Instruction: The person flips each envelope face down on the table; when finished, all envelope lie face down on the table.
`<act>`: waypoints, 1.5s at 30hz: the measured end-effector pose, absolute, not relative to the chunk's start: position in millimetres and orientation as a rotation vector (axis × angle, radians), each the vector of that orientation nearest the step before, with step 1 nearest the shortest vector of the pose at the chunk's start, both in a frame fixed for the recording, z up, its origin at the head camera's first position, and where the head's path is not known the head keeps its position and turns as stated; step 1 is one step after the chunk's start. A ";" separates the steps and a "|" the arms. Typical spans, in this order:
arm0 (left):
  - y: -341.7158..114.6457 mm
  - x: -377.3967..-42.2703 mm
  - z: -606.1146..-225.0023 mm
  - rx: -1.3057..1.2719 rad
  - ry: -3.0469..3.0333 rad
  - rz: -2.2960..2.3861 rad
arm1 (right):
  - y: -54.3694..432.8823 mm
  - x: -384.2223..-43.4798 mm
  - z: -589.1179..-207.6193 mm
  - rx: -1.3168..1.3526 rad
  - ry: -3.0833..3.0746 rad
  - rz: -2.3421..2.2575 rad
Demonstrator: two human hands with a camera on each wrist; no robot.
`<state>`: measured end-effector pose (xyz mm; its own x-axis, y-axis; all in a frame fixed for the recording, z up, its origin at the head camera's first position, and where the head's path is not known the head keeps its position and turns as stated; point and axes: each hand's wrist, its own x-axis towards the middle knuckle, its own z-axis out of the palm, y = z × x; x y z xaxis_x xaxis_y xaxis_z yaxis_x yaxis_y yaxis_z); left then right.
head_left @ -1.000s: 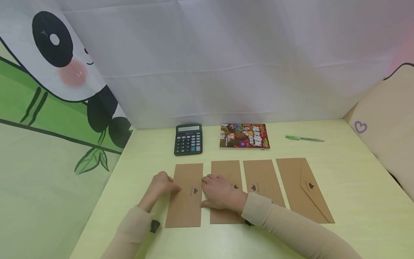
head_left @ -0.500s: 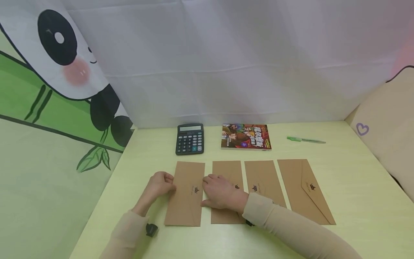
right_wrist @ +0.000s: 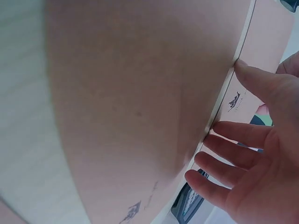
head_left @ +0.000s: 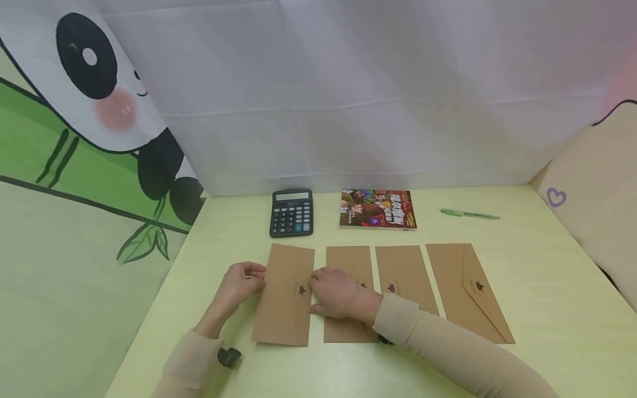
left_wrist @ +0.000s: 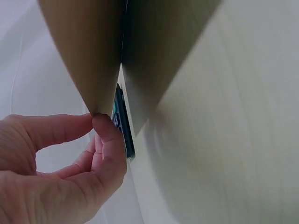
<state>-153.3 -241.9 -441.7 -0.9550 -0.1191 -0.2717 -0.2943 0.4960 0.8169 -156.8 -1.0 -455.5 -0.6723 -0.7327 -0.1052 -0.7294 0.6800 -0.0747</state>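
Note:
In the head view, a brown kraft-paper envelope [head_left: 282, 298] with a small crown print lies leftmost in a row. Its left edge is raised off the table. My left hand [head_left: 239, 286] pinches that edge between thumb and index finger, as the left wrist view shows, with the paper [left_wrist: 86, 56] slanting above its shadow. Along the same envelope's right edge, my right hand [head_left: 339, 296] rests with fingers extended, covering part of a second envelope [head_left: 345, 256]. In the right wrist view, the straight fingers of this hand [right_wrist: 261, 135] touch down along the gap between the two envelopes.
Two more kraft envelopes, a third [head_left: 400, 265] and a fourth [head_left: 448, 276], lie to the right, the third partly under my right forearm. Behind the row are a black calculator [head_left: 291, 213], a red comic-style book [head_left: 377, 209] and a green pen [head_left: 469, 214]. White cloth hangs behind the table.
My left hand has shifted slightly left, drawing the leftmost envelope's left edge up off the table. The right hand has stayed in place.

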 end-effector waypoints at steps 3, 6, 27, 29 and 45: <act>-241.4 -152.6 -439.3 -0.327 2.524 1.542 | 0.4 -158.7 -455.4 -1.171 2.750 -0.107; -241.8 -151.2 -438.0 -0.280 2.498 1.637 | 1.6 -160.1 -455.2 -1.147 2.739 -0.170; -236.1 -147.5 -427.4 -0.181 2.328 1.803 | -6.3 -157.2 -446.7 -0.985 2.636 -0.631; -236.3 -147.1 -426.7 -0.169 2.317 1.803 | -6.8 -157.2 -446.4 -0.992 2.619 -0.653; -236.5 -145.4 -425.6 -0.082 2.184 1.788 | -11.3 -151.5 -439.9 -1.054 2.457 -0.913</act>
<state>-145.4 -236.5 -425.6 -0.9482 0.1543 -0.2775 -0.2417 0.2161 0.9460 -151.5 -11.3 -439.9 -0.6790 -0.7333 -0.0356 -0.5322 0.5250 -0.6641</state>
